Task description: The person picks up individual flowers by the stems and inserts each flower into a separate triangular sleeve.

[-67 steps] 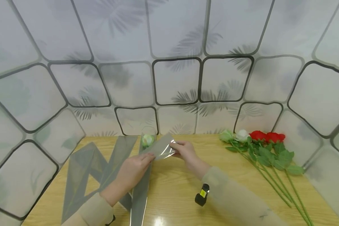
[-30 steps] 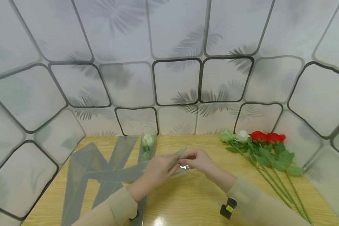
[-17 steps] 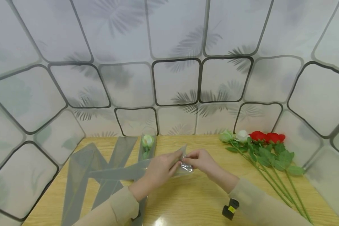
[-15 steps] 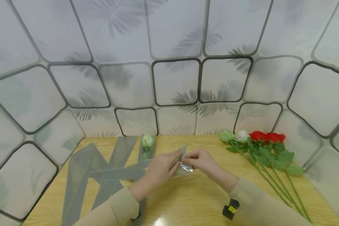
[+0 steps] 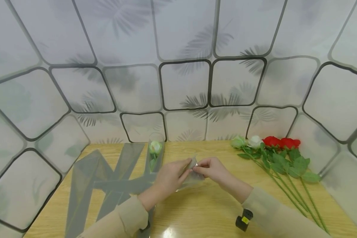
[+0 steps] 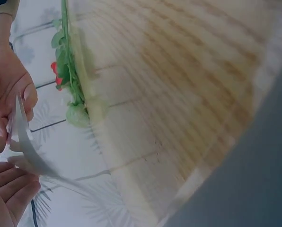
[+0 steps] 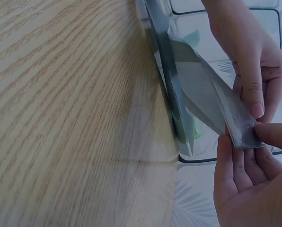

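Observation:
Both hands are at the wide end of a clear plastic flower sleeve (image 5: 125, 185), held above the table. My left hand (image 5: 170, 175) pinches its end between thumb and fingers. Close by, my right hand (image 5: 212, 169) pinches the edge of the same end with thumb and fingertips. In the right wrist view the sleeve (image 7: 216, 101) slants down to both hands, its end folded between them. Behind the left hand lies a pale green-white rose (image 5: 155, 147) inside another clear sleeve (image 5: 161, 152); the left forearm covers part of that sleeve.
Several more clear sleeves (image 5: 83, 185) overlap on the left of the wooden table (image 5: 196, 211). On the right lie loose long-stemmed roses: a pale green one (image 5: 238, 142), a white one (image 5: 255, 141) and red ones (image 5: 289, 143). A patterned cloth wall (image 5: 184, 86) rises behind.
Earlier the sleeve was raised beside the wrapped rose; both hands have since brought it nearer and to the right, turning it crosswise. Over the last half second the hands have barely shifted.

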The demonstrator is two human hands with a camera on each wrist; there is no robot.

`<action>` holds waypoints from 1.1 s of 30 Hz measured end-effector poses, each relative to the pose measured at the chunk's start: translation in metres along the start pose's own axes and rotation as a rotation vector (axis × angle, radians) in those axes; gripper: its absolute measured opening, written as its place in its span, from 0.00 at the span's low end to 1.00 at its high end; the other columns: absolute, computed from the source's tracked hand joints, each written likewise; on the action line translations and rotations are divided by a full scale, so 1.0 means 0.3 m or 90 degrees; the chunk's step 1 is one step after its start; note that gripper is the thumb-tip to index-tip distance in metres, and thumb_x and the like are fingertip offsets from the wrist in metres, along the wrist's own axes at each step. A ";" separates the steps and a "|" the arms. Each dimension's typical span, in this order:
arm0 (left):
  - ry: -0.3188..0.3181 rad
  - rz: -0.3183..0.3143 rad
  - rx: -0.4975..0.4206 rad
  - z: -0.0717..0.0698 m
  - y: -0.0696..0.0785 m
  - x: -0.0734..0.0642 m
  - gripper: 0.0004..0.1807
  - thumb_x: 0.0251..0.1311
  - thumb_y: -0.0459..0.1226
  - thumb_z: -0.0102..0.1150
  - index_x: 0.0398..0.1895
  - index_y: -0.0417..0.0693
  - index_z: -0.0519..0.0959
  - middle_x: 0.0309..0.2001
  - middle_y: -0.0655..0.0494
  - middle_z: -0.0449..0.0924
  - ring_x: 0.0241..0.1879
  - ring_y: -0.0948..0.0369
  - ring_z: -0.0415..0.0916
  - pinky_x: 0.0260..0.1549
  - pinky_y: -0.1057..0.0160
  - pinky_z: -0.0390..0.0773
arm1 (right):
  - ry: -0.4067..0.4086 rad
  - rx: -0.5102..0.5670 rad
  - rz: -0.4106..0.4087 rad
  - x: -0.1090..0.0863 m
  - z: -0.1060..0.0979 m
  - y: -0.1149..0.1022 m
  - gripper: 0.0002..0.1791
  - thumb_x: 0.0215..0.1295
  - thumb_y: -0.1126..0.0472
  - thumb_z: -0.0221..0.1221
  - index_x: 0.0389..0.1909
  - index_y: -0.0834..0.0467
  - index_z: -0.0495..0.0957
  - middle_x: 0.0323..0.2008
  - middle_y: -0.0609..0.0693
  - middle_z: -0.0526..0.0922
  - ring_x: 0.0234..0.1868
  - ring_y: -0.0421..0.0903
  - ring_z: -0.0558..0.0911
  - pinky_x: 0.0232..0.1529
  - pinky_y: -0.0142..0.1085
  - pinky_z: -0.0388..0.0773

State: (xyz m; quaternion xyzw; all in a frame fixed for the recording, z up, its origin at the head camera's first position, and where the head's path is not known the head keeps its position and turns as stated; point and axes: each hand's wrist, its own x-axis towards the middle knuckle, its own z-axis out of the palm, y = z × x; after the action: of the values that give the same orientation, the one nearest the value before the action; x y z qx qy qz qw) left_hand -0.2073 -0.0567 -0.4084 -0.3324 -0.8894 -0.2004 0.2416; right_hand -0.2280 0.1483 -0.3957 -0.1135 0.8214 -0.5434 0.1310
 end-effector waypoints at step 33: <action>0.055 0.004 0.055 0.000 -0.036 -0.039 0.13 0.66 0.37 0.72 0.52 0.46 0.90 0.42 0.52 0.94 0.37 0.59 0.93 0.36 0.64 0.90 | -0.032 0.078 0.001 -0.016 0.007 0.032 0.16 0.79 0.64 0.59 0.51 0.76 0.84 0.39 0.62 0.93 0.34 0.41 0.91 0.44 0.40 0.91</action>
State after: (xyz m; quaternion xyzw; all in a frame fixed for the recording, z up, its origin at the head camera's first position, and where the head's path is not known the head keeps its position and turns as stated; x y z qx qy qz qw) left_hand -0.2069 -0.0699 -0.4170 -0.3155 -0.8849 -0.1752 0.2944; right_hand -0.2231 0.1518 -0.4049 -0.1186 0.7830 -0.5896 0.1586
